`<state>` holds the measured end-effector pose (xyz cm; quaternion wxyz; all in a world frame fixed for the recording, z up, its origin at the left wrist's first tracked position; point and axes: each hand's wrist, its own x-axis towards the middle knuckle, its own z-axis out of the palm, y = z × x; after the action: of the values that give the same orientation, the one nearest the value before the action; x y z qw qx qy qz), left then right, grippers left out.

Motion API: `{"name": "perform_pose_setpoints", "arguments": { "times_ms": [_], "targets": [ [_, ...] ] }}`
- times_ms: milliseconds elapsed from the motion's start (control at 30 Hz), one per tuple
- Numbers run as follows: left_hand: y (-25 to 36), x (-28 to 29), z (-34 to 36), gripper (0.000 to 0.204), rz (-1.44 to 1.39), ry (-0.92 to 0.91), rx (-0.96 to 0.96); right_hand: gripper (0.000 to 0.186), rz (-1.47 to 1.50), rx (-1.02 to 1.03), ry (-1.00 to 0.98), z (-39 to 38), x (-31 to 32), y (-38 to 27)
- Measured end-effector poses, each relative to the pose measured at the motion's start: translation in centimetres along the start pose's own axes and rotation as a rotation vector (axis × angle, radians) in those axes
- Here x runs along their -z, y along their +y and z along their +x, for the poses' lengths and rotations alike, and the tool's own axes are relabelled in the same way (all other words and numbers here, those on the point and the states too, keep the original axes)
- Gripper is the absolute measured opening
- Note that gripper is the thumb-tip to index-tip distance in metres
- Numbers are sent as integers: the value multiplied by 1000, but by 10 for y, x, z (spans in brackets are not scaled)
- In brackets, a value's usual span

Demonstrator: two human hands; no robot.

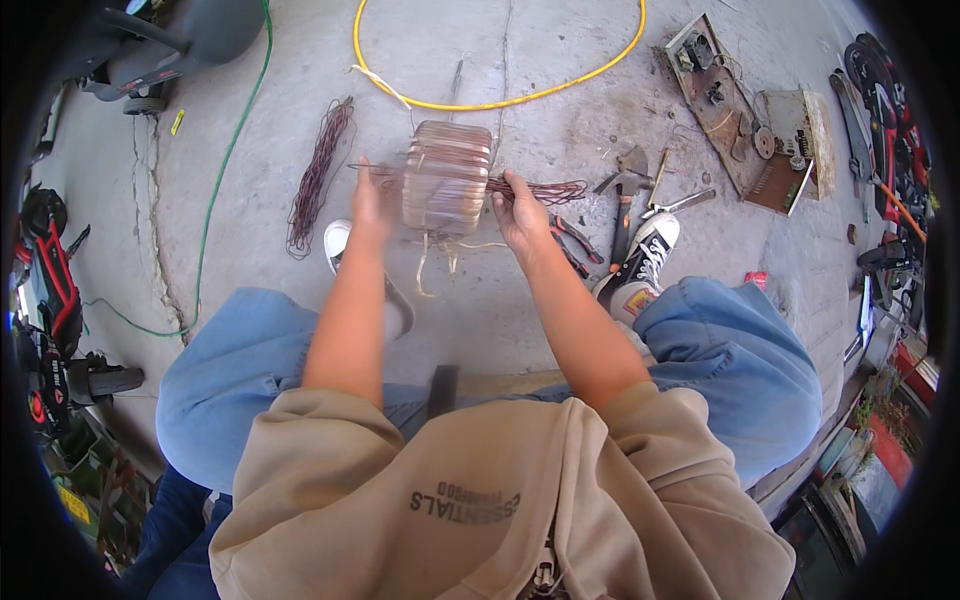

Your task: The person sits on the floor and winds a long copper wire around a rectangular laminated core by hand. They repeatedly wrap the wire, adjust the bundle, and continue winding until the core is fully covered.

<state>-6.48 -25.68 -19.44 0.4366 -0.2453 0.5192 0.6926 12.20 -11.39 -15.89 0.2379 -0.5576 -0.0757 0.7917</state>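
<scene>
Between my hands is a ribbed, brownish block point(447, 180), likely a wound coil, blurred by motion, with pale cords hanging from its near side. A bundle of dark reddish wire point(550, 191) sticks out of its right side. My right hand point(522, 215) is closed on that bundle, close to the block. My left hand point(372, 205) is at the block's left side, by a few thin wires poking out there; its fingers are smeared, so their grip is unclear. Left of it, a second bundle of reddish wire point(320, 175) lies on the concrete floor.
Red-handled pliers point(575, 243), a hammer point(623, 205) and other hand tools lie by my right shoe point(650, 250). Beyond them sits an opened metal casing point(735, 120). A yellow hose point(500, 107) curves across the far floor; a green cord point(228, 165) runs along the left.
</scene>
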Motion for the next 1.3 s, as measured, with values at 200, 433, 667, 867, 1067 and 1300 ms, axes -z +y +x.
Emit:
{"name": "perform_pose_setpoints", "arguments": {
  "times_ms": [200,433,667,867,1067,1300],
  "targets": [
    [11,-16,-18,55,-702,-104,-39,15,114,-122,-144,18,-14,23],
    [20,-40,-41,26,-911,-73,-98,30,45,-176,-182,0,-12,11],
    [96,-45,-52,41,-575,122,-312,40,-403,29,133,0,37,-33],
    [116,-57,-64,46,-398,151,-461,34,-909,646,-362,-58,-79,-67],
    [128,-47,-52,44,-484,105,-465,36,-1293,661,-561,-53,-124,-26],
    [174,-88,-88,42,-145,53,-715,20,-1071,471,-575,-63,-97,-34]
  ]
}}
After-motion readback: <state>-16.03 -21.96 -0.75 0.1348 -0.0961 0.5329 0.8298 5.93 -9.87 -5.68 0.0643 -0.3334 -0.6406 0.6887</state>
